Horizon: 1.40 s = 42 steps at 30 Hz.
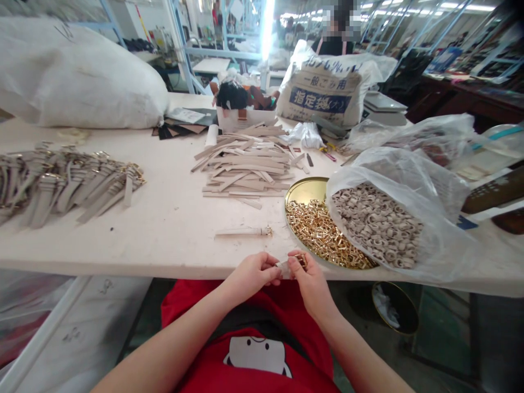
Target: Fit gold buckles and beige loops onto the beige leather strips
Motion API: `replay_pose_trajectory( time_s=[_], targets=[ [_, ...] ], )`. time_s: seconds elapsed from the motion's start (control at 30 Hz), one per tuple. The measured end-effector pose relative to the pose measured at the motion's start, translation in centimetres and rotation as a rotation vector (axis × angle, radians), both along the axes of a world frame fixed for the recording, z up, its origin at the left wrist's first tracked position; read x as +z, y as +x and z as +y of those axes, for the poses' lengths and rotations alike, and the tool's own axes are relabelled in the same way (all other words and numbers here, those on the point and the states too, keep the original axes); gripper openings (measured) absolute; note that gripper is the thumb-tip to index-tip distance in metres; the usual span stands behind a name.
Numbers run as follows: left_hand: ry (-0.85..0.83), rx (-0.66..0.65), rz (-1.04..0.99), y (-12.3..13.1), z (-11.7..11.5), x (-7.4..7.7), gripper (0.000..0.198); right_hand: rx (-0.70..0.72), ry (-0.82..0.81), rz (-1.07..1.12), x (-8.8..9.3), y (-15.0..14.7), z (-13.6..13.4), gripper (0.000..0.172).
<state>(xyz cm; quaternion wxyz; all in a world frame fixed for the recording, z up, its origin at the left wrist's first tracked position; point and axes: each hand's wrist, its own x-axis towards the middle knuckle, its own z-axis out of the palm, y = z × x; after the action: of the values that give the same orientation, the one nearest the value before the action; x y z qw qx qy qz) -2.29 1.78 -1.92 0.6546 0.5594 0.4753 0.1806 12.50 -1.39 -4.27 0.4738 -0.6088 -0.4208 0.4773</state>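
At the table's front edge, my left hand (262,270) pinches one end of a short beige strap (283,267). My right hand (309,275) is closed on the strap's other end, with small gold buckles (302,261) showing among its fingers; how many is unclear. Just beyond lies a finished-looking strap (243,232) with gold hardware at its right end. Right of it, a round gold tray (308,188) holds a heap of small gold buckles (323,232). Overlapping the tray, an open clear plastic bag (438,191) is filled with small beige loops (376,224).
Loose beige strips (245,164) are piled mid-table. Bundled straps with gold buckles (77,180) lie at the left. Behind stand a big white sack (77,76), a printed bag (323,90) and a box (245,117) of dark pieces. A bin (395,308) sits below the table.
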Motion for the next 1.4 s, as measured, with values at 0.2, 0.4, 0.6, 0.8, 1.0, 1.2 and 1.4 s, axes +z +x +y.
replay_pose_trajectory(
  time_s=[0.2, 0.4, 0.6, 0.8, 1.0, 1.2, 1.4],
  targets=[
    [0.015, -0.167, 0.115, 0.0, 0.7, 0.5, 0.030, -0.050, 0.009, -0.065, -0.4, -0.4, 0.1, 0.025],
    [0.100, -0.215, 0.208, 0.3, 1.3, 0.1, 0.029, -0.030, -0.010, -0.041, -0.9, -0.5, 0.4, 0.023],
    [0.067, -0.294, 0.158, 0.1, 1.7, 0.6, 0.033, -0.017, 0.062, -0.204, -0.9, 0.0, 0.4, 0.020],
    [0.092, -0.261, 0.202, 0.6, 1.5, 0.3, 0.033, 0.052, 0.189, -0.446, -1.5, 0.5, 0.4, 0.015],
    [-0.006, -0.251, 0.187, 0.8, 1.4, 0.2, 0.030, -0.002, 0.196, -0.454, -1.3, 0.3, 0.6, 0.015],
    [-0.115, -0.218, 0.074, 0.8, 0.7, 0.0, 0.026, 0.013, 0.180, -0.407, -1.0, -0.2, 0.1, 0.014],
    [-0.081, -0.251, 0.090, -0.4, 0.6, 1.4, 0.027, 0.119, 0.213, -0.394, -0.9, 0.1, -0.2, 0.014]
  ],
)
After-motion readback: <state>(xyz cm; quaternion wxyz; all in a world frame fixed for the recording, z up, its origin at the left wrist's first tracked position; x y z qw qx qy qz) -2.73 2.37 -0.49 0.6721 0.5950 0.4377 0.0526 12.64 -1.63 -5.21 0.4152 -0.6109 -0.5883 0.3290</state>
